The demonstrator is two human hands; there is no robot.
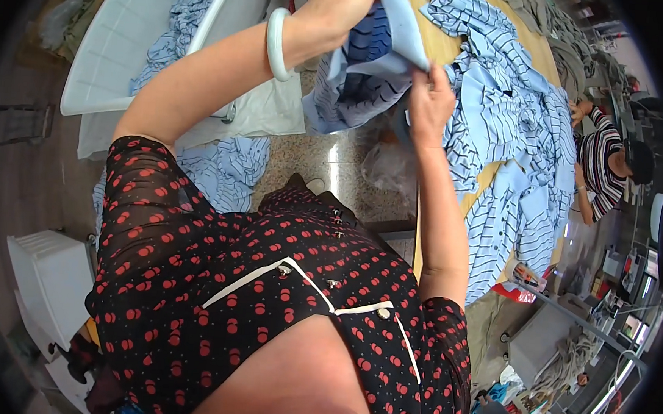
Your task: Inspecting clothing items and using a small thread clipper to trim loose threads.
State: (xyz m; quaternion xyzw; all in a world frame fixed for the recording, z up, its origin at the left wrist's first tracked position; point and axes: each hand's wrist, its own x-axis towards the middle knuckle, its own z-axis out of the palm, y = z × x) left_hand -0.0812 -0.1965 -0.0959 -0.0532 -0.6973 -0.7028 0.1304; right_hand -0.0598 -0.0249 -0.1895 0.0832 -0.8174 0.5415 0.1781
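Note:
Between my hands hangs a light-blue striped shirt [353,102], raised above the floor at the table's left edge. My left hand [340,9], below a pale bangle [277,44], is closed on the collar's upper end; some of its fingers run out at the top of the picture. With thumb and fingers pinched together, my right hand [432,103] grips the collar's near point [411,49]. Inside the neck, darker blue striped cloth shows. Close to my right hand, a spread of similar striped shirts [496,118] covers much of the wooden table [436,40].
A white plastic tub [96,79] at the far left contains more striped shirts [179,27]. Further striped cloth [224,170] lies low beneath it. Across the table, a person in a striped top [604,159] touches the garments. A clear plastic bag [391,165] is near the table's edge.

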